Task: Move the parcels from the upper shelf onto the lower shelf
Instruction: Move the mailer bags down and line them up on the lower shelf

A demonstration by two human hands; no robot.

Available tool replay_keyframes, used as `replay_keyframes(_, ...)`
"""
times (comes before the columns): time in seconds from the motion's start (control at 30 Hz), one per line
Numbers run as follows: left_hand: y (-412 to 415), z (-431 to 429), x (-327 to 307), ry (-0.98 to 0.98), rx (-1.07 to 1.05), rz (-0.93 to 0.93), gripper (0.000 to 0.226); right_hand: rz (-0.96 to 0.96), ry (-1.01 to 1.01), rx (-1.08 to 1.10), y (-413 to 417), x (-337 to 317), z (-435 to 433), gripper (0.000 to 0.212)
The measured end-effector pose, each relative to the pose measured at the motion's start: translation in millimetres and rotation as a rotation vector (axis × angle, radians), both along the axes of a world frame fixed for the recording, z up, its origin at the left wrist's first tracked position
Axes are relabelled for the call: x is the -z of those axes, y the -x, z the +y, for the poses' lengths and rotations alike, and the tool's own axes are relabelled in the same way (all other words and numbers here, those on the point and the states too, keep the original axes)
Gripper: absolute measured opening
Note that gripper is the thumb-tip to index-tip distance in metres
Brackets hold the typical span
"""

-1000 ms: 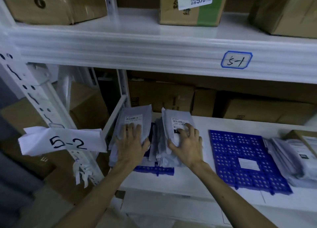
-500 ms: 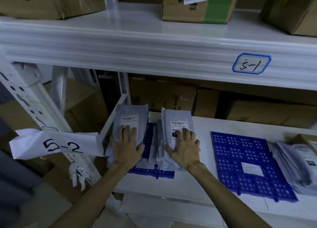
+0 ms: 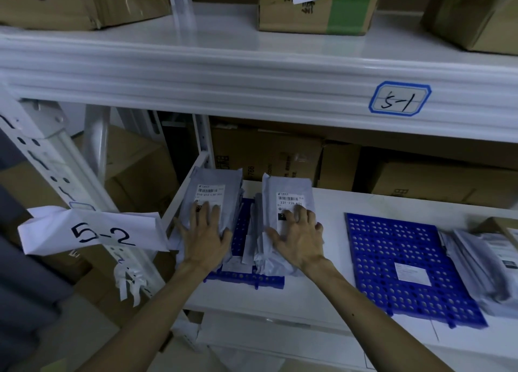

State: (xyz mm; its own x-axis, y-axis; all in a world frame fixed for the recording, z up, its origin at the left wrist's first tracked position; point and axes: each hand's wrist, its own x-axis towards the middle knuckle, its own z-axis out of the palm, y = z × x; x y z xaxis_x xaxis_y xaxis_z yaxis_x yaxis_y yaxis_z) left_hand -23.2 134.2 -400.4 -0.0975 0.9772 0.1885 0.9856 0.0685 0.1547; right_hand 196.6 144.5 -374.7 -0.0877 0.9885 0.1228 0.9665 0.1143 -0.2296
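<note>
I've got my left hand flat, fingers spread, on the left parcel stack and my right hand likewise on the right parcel stack, both stacks running lengthwise away from me on the lower shelf.

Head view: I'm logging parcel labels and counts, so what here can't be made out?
1. Left stack: the left hand covers the label's lower part; the top parcel hides those beneath.
2. Right stack: the right hand covers the label's lower part.
3. Far-right parcels: cut off by the frame's right edge.
4. White label on the blue mat: print too small.
5. Upper-shelf box: top cut off by the upper edge.
</note>
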Motion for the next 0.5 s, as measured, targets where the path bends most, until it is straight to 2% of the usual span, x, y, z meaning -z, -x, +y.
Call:
replay_keyframes(0.3,-9.1,-7.9,-2.8,-0.038,0.018,-0.002,0.06,0.017,-0.004,-0.008,-2.4,-1.9,-4.0,0.066)
replay_keyframes(0.5,-29.6,-17.4,-6.3,-0.11,0.047,-0.044,0.059,0.12,-0.049,-0.049,-15.0,-7.1,-10.1,0.056)
